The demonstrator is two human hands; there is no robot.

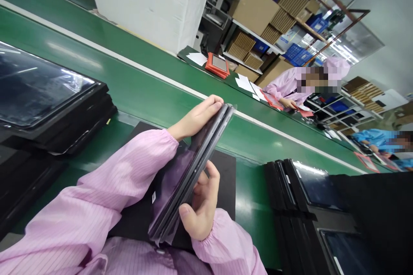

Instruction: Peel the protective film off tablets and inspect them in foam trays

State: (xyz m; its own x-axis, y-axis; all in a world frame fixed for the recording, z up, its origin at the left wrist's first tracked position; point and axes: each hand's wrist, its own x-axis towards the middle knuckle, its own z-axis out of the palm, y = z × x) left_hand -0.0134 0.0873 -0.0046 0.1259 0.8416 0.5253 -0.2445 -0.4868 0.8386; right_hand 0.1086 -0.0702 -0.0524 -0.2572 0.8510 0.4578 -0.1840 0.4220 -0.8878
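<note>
Two thin dark tablets (193, 172), pressed together face to back and partly covered in clear film, stand tilted on edge in front of me. My left hand (201, 116) is closed over their far upper end, fingers curled round the edge. From the right side my right hand (203, 210) holds them lower down, thumb by the near edge and fingers bent against the outer face. Beneath the tablets lies a flat black board (226, 180), partly hidden by my arms. A small white label (153, 197) shows near the left tablet's lower side.
Black trays with a tablet (48, 90) on top are stacked at left. More tablets in black trays (316, 184) stand at right. Across the green belt (138, 73) lie red-framed items (217, 65) and papers (244, 83). A person in pink (290, 86) works opposite.
</note>
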